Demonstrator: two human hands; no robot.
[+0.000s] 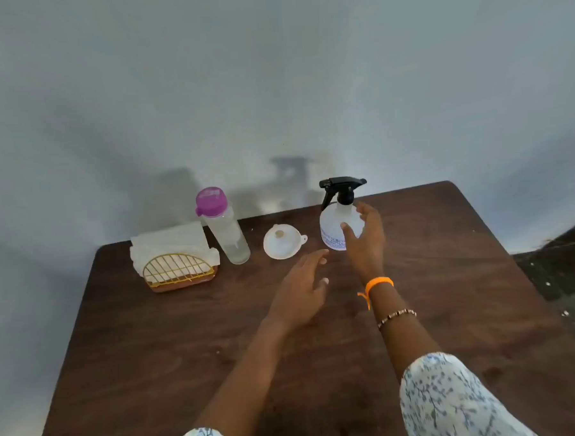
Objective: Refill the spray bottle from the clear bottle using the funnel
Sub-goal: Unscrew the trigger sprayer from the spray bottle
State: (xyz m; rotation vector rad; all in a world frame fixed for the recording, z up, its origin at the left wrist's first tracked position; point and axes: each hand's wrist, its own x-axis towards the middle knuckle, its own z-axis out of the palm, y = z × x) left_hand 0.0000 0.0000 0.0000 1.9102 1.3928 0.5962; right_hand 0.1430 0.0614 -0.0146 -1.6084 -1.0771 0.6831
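Centre frame, near the surface's [186, 340] far edge: capped clear bottle [225, 232] partly filled, funnel [282, 242], spray bottle [338, 226]. Right hand [364, 238] grip wide beside it; left hand [299, 285] open. Bare wood below.

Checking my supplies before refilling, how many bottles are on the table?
2. The clear bottle with a purple cap stands beside the napkin holder; the spray bottle stands right of the funnel.

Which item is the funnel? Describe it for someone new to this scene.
On the brown table, look along the far edge between the purple-capped clear bottle and the spray bottle. The funnel lies there: a low white dish-shaped cone with a small side tab.
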